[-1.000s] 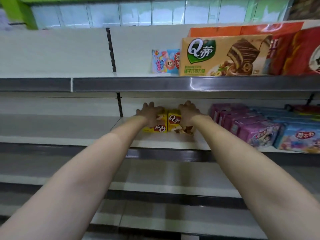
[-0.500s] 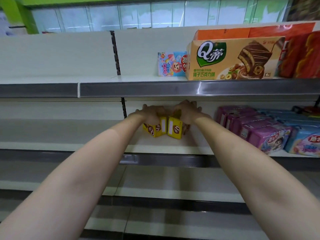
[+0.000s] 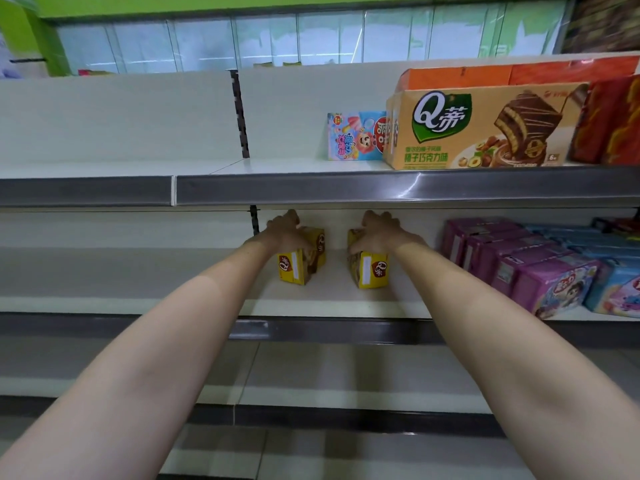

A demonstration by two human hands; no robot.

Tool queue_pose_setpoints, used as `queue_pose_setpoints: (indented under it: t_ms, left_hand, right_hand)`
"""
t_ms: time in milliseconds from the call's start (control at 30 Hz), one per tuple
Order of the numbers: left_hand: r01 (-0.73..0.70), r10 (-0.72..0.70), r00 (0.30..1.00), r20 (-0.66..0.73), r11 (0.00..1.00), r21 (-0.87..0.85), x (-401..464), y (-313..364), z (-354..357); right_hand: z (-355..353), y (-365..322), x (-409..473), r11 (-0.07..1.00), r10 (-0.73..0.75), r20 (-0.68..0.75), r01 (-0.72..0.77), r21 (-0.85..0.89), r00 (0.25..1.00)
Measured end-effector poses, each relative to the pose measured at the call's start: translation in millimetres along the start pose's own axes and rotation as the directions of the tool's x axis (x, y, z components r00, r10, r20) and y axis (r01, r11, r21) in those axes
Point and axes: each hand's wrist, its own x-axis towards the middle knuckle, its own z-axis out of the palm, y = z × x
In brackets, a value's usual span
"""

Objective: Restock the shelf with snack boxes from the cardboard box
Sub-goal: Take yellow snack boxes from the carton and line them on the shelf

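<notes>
Snack boxes: two small yellow ones on the middle shelf (image 3: 311, 303), end faces toward the camera, set apart with bare shelf between them. Left box (image 3: 302, 260) angled slightly, right box (image 3: 369, 265) likewise; both bases look to be on the shelf surface.

Left hand (image 3: 285, 230) lies over the top of the left box, fingers curled down its far side, gripping it. Right hand (image 3: 377, 230) lies over the top of the right box the same way, thumb on the inner side face, gripping it. Both forearms bare and stretched straight forward under the top shelf (image 3: 277, 188) edge.

Same middle shelf, to the right: a row of purple boxes (image 3: 540, 271), then blue boxes (image 3: 620, 289) beside them. Well apart from the right yellow box.

Top shelf, right half: a large tan Q-brand cake box (image 3: 481, 129) facing front, a small pale-blue cartoon box (image 3: 356, 136) just left of and behind it, orange boxes (image 3: 485, 76) behind, red boxes (image 3: 613, 123) at far right. Left bay of the top shelf is white board.

Lower shelves (image 3: 311, 393) run below the arms. Cardboard box not in frame.
</notes>
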Motion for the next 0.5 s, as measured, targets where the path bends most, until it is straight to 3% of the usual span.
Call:
queue_pose_setpoints:
  t_ms: [100, 267, 500]
  left_hand:
    - [-0.013, 0.015, 0.999, 0.044, 0.999, -0.037, 1.0, -11.1, -9.9]
    - [-0.109, 0.103, 0.989, 0.104, 0.992, 0.056, 3.5, -18.5, -13.7]
    - [-0.164, 0.154, 0.985, 0.073, 0.973, 0.161, 12.1, -28.6, -16.3]
  right_hand:
    - [1.9, -2.2, 6.2, 0.999, 0.006, 0.007, -0.006, 0.041, 1.0]
    - [12.0, -10.4, 12.8, 0.983, -0.02, 0.019, 0.016, 0.182, 1.0]
    - [13.8, -19.5, 21.7, 0.994, -0.013, 0.065, 0.006, 0.107, 0.998]
